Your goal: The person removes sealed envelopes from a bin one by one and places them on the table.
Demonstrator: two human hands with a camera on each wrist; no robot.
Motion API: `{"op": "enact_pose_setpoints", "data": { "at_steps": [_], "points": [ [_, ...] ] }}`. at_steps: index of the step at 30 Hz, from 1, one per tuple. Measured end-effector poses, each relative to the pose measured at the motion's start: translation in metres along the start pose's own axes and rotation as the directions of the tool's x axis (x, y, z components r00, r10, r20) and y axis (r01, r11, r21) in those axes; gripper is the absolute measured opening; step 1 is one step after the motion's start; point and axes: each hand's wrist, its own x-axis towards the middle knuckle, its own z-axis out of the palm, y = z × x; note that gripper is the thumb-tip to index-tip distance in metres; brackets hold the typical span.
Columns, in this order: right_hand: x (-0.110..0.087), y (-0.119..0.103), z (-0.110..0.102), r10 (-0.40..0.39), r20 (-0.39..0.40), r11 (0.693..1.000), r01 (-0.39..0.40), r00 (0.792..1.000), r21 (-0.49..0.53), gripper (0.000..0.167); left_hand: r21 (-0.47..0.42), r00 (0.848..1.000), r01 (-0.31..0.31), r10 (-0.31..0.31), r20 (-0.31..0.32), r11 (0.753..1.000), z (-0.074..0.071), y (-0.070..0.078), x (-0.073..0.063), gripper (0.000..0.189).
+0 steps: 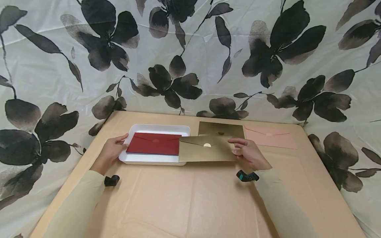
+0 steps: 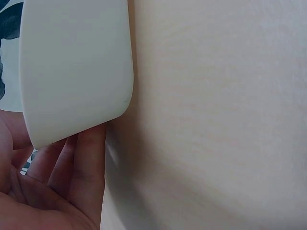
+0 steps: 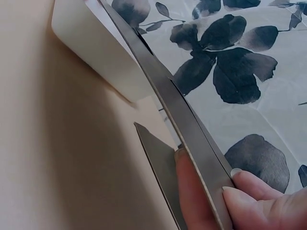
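At the left end of a white tray (image 1: 151, 160), my left hand (image 1: 109, 152) grips the rim, with its fingers against the outer wall in the left wrist view. Inside the tray lies a red envelope (image 1: 153, 147) with its flap side up. My right hand (image 1: 249, 154) pinches a gold envelope (image 1: 205, 152) by its right end, thumb on one face and fingers on the other. That envelope is held above the table, and its left end overlaps the tray's right side and the red envelope's edge.
Behind the held envelope, a second gold envelope (image 1: 220, 128) lies on the table, partly covered in the head view. A pink envelope (image 1: 272, 140) lies to its right. The light wooden table (image 1: 190, 205) ends at a floral cloth (image 1: 208, 56) at the back.
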Motion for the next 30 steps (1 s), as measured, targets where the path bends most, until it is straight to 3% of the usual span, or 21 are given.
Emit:
{"op": "enact_pose_setpoints", "data": {
  "at_steps": [10,30],
  "points": [
    [-0.004,0.007,-0.013,0.0,-0.007,0.999,0.0,1.0,-0.033,0.045,-0.008,1.0,0.002,-0.001,0.005,1.0,0.002,0.0,-0.001,0.062],
    [-0.016,0.014,-0.044,-0.016,0.016,1.0,0.016,1.0,-0.002,0.049,0.006,1.0,-0.021,0.021,-0.006,1.0,0.0,0.001,-0.005,0.06]
  ]
}}
